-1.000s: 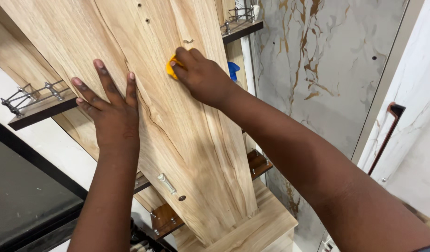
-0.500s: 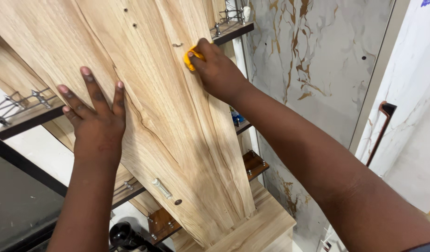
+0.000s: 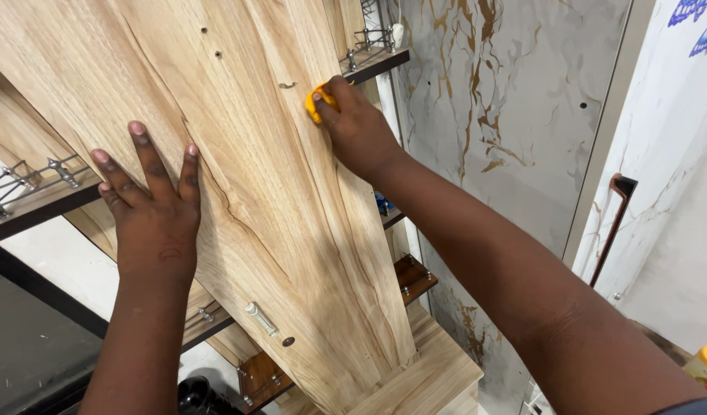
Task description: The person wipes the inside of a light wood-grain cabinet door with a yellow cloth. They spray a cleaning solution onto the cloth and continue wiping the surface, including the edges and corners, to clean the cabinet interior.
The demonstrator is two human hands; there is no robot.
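Observation:
A tall light wood-grain cabinet door (image 3: 253, 169) fills the middle of the view. My left hand (image 3: 153, 207) lies flat on it with fingers spread, holding nothing. Near the door's right edge, my right hand (image 3: 353, 127) is closed around a small yellow cloth (image 3: 315, 101) and presses it against the wood. A small notch and two drill holes sit just left of and above the cloth. Lower down the door carries a short silver handle (image 3: 261, 319).
Dark wooden shelves with metal rails (image 3: 31, 184) stick out left and at top right (image 3: 372, 50). A marble-pattern panel (image 3: 507, 131) stands to the right, then a white door with a brown handle (image 3: 610, 227). A yellow-capped bottle (image 3: 706, 365) sits at the lower right.
My right hand slid the yellow cloth rightward across the door toward its right edge. The left hand stayed flat on the wood. The view shifted slightly.

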